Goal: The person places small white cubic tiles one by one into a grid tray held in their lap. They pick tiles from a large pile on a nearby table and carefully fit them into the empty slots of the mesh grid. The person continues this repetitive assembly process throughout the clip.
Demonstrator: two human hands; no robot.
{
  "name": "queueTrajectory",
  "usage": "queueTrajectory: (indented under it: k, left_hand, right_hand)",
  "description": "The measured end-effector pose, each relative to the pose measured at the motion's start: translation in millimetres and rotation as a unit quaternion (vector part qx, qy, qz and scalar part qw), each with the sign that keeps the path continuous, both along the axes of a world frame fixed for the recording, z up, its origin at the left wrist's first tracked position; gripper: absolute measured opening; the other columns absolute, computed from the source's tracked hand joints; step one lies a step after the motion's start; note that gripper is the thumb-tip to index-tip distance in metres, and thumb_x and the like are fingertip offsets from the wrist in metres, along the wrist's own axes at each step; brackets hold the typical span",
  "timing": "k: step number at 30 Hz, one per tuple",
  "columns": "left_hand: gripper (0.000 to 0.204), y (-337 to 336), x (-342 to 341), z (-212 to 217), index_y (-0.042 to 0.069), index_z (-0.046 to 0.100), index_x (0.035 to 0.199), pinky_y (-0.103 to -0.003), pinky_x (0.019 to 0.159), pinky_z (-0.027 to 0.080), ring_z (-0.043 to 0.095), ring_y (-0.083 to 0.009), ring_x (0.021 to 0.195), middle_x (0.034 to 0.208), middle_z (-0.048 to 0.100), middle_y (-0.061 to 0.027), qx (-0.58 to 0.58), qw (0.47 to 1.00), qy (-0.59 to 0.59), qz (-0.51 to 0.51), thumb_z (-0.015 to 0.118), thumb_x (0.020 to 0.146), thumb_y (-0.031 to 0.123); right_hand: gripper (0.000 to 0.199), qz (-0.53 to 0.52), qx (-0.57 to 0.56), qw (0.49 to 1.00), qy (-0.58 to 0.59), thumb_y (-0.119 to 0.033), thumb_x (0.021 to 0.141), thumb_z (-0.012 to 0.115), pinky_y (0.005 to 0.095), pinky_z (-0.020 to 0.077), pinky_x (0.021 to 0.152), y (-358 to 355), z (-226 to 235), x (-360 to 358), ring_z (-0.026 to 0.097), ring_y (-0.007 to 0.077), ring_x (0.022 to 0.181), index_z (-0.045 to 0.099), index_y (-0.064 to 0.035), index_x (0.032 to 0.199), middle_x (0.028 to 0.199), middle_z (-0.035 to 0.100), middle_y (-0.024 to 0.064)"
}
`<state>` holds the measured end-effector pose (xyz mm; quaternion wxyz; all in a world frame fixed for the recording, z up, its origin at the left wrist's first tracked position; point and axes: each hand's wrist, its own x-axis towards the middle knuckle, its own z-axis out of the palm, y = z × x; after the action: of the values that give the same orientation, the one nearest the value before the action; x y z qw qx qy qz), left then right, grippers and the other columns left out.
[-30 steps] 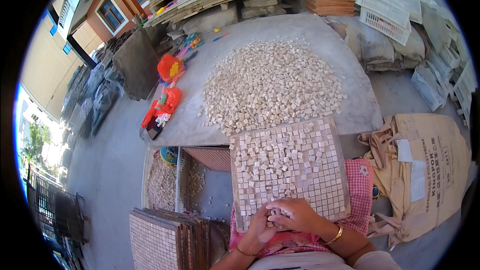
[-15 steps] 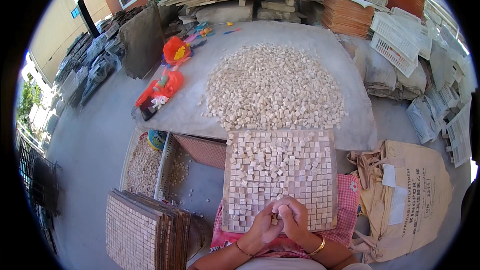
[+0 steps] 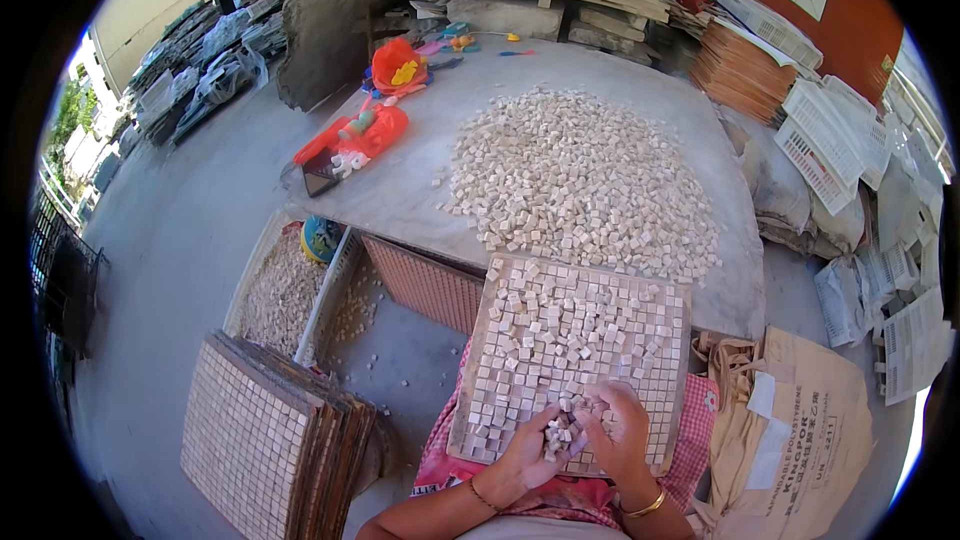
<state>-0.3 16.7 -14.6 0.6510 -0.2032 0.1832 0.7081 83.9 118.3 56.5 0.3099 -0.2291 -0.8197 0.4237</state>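
My left hand (image 3: 532, 452) is cupped, palm up, around a handful of small pale stone cubes (image 3: 560, 434). Close against it, my right hand (image 3: 620, 432) has its fingers bent over the edge of the same cubes; the fingertips are partly hidden. Both hands are above the near part of a square grid tray (image 3: 672, 370) lying tilted on my lap over a pink checked cloth (image 3: 700, 425). Many of the tray's cells hold cubes, and loose cubes (image 3: 575, 312) lie scattered on top. Several cells at its right side hold flat-set cubes.
A large heap of cubes (image 3: 590, 185) covers the grey stone table (image 3: 400, 180) ahead. Red plastic bags (image 3: 375, 130) lie on its left. Beside me stand stacked filled trays (image 3: 245, 440) and a white crate of chips (image 3: 275, 290). A tan sack (image 3: 825, 430) lies at right.
My hands have come apart from a closed clasp, showing the cubes between them. The whole view has turned and shifted, so the tray appears tilted and further right.
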Motion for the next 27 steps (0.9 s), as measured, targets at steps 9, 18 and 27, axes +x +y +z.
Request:
queueTrajectory:
  k: [9, 18, 27]
  left_hand:
    - [0.021, -3, -2, 7, 0.003, 0.055, 0.102, -0.036, 0.088, 0.05, 0.058, -0.0199, 0.095, 0.098, 0.059, -0.0076, 0.07, 0.997, -0.043, 0.0, 0.046, 0.095, 0.022]
    - [0.015, -73, -125, 14, -0.002, 0.056, 0.095, -0.039, 0.085, 0.052, 0.058, -0.027, 0.096, 0.102, 0.059, -0.0143, 0.085, 0.952, -0.139, 0.26, 0.05, 0.088, 0.01]
    - [0.07, -159, -258, 64, -0.001, 0.02, 0.14, -0.058, 0.103, 0.028, 0.029, -0.0347, 0.131, 0.144, 0.021, -0.0206, -0.218, 0.865, 0.172, 0.419, 0.041, 0.093, 0.047]
  right_hand:
    - [0.017, 0.026, -0.278, 0.958, 0.061, -0.005, 0.075, 0.068, 0.028, 0.0457, 0.069, 11, -33, 14, 0.056, 0.0154, 0.076, 0.056, 0.0021, 0.085, 0.086, 0.057, 0.0087]
    - [0.013, -0.006, -0.323, 0.938, 0.126, -0.009, 0.081, 0.064, 0.0211, 0.042, 0.06, 21, -29, 32, 0.05, 0.008, 0.068, 0.054, -0.0024, 0.08, 0.082, 0.057, 0.0048]
    - [0.01, -0.012, -0.387, 0.91, 0.148, -0.005, 0.081, 0.062, 0.021, 0.0417, 0.049, 18, -25, 35, 0.051, 0.0085, 0.054, 0.053, -0.002, 0.078, 0.071, 0.057, 0.0049]
